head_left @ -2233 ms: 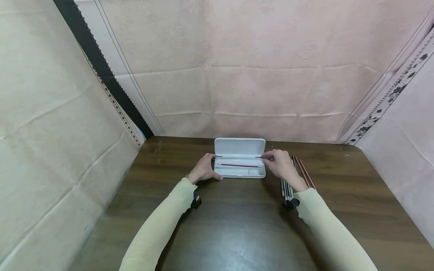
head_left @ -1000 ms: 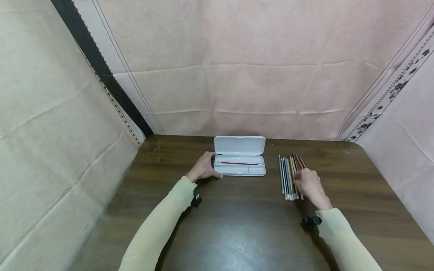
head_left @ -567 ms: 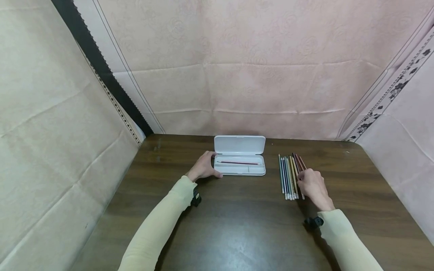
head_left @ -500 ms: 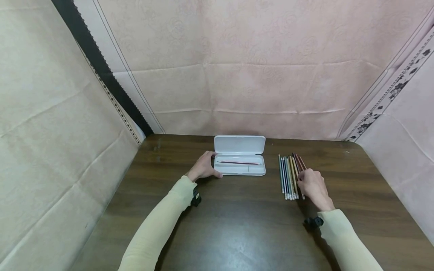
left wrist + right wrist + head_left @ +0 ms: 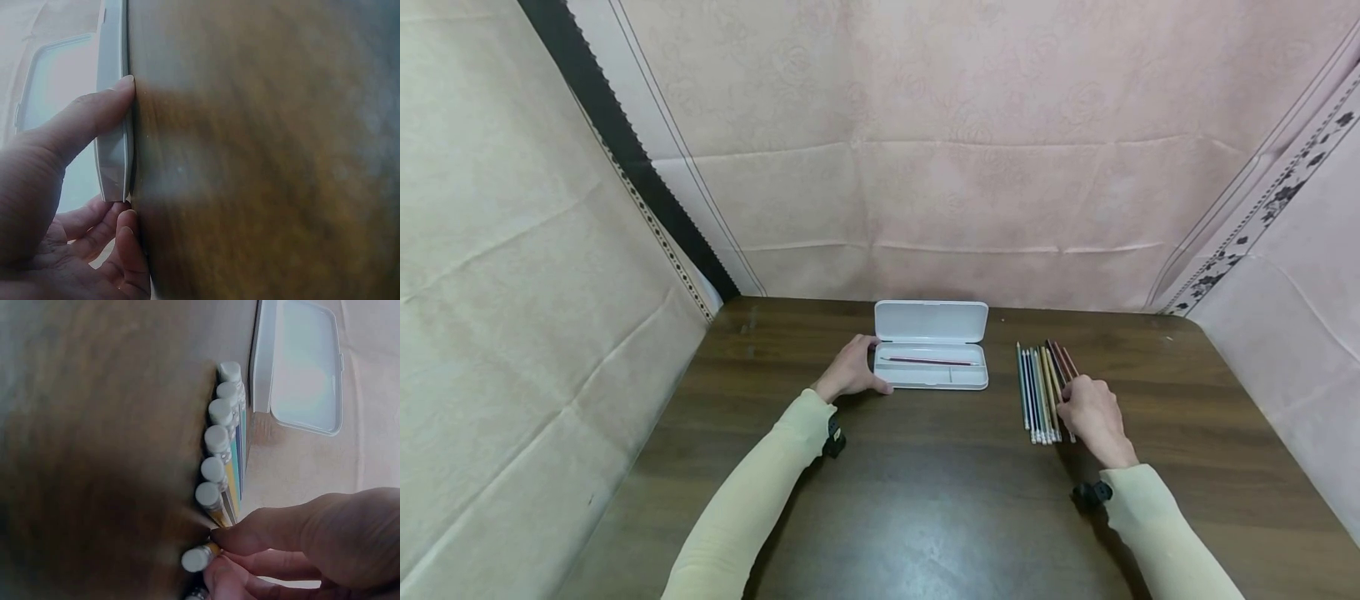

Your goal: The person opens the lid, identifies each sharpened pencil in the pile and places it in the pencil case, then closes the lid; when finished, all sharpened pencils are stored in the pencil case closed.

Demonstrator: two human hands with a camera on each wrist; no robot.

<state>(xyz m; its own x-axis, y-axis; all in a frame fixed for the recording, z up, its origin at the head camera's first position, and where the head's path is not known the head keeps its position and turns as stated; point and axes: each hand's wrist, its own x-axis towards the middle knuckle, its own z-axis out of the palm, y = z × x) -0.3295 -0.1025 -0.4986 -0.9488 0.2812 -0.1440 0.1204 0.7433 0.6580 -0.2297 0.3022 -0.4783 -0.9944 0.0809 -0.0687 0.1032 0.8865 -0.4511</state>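
A white plastic pencil case point(image 5: 931, 322) stands with its lid up at the back of the table, and one dark red pencil point(image 5: 928, 362) lies in it. My left hand point(image 5: 852, 372) grips the case's left end, thumb on the front wall and fingers round the end, as the left wrist view shows. To the right, several pencils point(image 5: 1036, 396) lie side by side, white erasers towards me. My right hand point(image 5: 1092, 417) pinches one pencil point(image 5: 200, 557) near its eraser end, between thumb and fingertips, a little apart from the row. Another pencil's dark end shows partly under the fingers.
The brown wooden table point(image 5: 917, 483) ends just behind the case, where a pale cloth point(image 5: 955, 200) hangs. More cloth hangs at both sides. Each wrist wears a small black camera, the right one point(image 5: 1092, 495) close above the table.
My right hand has left the case's right end, moved right to the pencils and taken hold of one, shifting it slightly right. My left hand has stayed on the case.
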